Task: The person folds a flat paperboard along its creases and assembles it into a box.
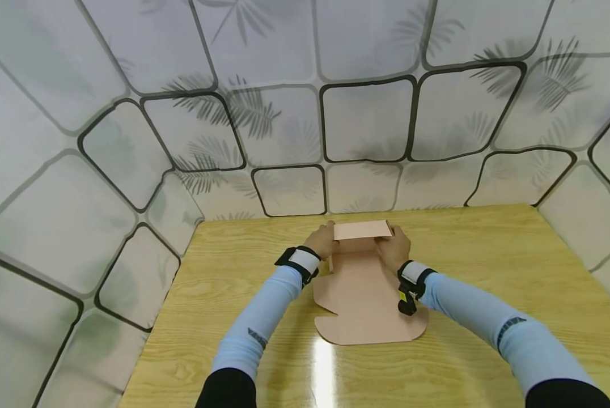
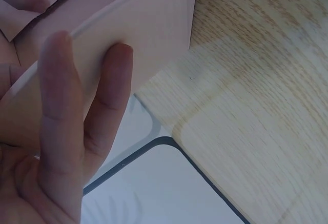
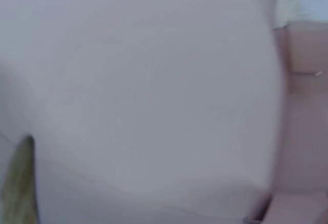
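Observation:
A pinkish-tan cardboard box (image 1: pixel 363 294), partly folded, lies on the table with its broad rounded lid panel toward me. Its far end stands up, topped by a pale flap (image 1: pixel 361 229). My left hand (image 1: pixel 322 240) grips the far left corner; in the left wrist view two extended fingers (image 2: pixel 110 78) lie along the outside of a cardboard wall (image 2: pixel 159 24). At the far right corner my right hand (image 1: pixel 394 247) holds the raised end, its fingertips partly hidden behind the flap. A large blurred cardboard panel (image 3: pixel 154 90) fills most of the right wrist view, hiding that hand.
The box is on a yellow wood-grain table (image 1: pixel 233 272). A pale wall covering (image 1: pixel 284 130) with dark rounded outlines and leaf prints rises directly behind the table and along its left side. Black straps with small wrist cameras (image 1: pixel 407 306) circle both wrists.

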### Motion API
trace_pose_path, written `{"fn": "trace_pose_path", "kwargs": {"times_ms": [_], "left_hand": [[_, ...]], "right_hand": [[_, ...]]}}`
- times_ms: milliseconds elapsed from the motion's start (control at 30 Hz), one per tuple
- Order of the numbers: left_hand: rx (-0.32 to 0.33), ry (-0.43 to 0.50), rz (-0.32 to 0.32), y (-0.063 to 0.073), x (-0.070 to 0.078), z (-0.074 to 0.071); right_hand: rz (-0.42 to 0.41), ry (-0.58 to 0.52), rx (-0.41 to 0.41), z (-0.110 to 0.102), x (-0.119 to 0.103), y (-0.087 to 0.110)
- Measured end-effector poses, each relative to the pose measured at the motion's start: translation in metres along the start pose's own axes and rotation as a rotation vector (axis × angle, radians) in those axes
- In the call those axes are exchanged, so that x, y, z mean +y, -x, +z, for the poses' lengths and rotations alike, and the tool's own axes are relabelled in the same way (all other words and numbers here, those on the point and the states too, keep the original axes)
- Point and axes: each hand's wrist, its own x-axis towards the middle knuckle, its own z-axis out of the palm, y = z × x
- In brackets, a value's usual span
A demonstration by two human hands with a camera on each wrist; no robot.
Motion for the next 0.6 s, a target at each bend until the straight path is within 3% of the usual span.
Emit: {"fn": "trace_pose_path", "kwargs": {"times_ms": [67, 100, 233, 400, 600], "left_hand": [[0.007, -0.004, -0.005, 0.001, 0.001, 0.000], [0.012, -0.006, -0.005, 0.001, 0.001, -0.001], [0.015, -0.002, 0.002, 0.002, 0.004, 0.002], [0.036, -0.020, 0.022, 0.002, 0.003, 0.003], [0.076, -0.052, 0.039, 0.001, 0.003, 0.003]], "right_hand": [[0.062, 0.079, 0.033, -0.004, -0.033, 0.010], [0.121, 0.187, 0.064, -0.006, -0.055, 0.017], [0.173, 0.250, 0.101, -0.011, -0.090, 0.033], [0.226, 0.273, 0.170, -0.007, -0.100, 0.033], [0.182, 0.282, 0.129, -0.009, -0.095, 0.031]]}}
